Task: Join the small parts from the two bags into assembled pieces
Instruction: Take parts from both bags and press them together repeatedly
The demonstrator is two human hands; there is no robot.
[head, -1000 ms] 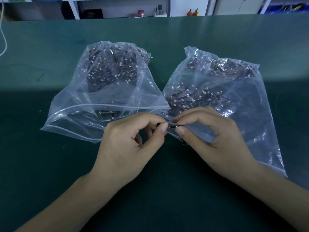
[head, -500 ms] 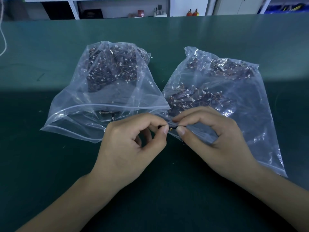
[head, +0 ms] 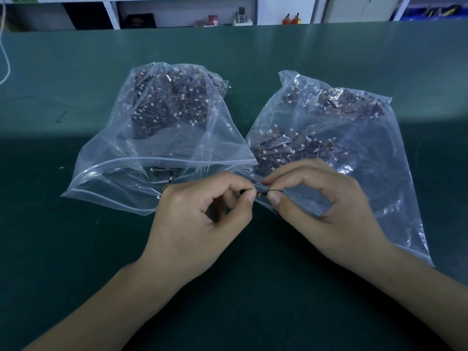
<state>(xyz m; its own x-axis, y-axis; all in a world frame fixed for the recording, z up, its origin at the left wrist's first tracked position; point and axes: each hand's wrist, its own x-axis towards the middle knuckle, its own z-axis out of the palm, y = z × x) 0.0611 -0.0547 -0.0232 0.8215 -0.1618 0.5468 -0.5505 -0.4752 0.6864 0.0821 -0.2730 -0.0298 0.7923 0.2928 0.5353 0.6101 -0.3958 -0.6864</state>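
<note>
Two clear zip bags lie on the green table, both full of small dark parts with thin wires and white connectors. The left bag (head: 141, 158) gapes open toward me; the right bag (head: 374, 153) lies flatter. In front of the bag mouths, my left hand (head: 197, 224) and my right hand (head: 329, 214) meet fingertip to fingertip. Between them they pinch a small dark part (head: 262, 192), each hand by thumb and forefinger at one end. Most of the part is hidden by the fingertips. One loose part (head: 168, 173) lies inside the left bag near its mouth.
The green table mat (head: 76, 274) stretches wide on all sides of the bags. A white cord (head: 6, 54) hangs at the far left. Shelves with small bottles and tools (head: 291, 19) stand beyond the table's far edge.
Both hands stay in place, pinching the small part. The fingertips shift only slightly against each other.
</note>
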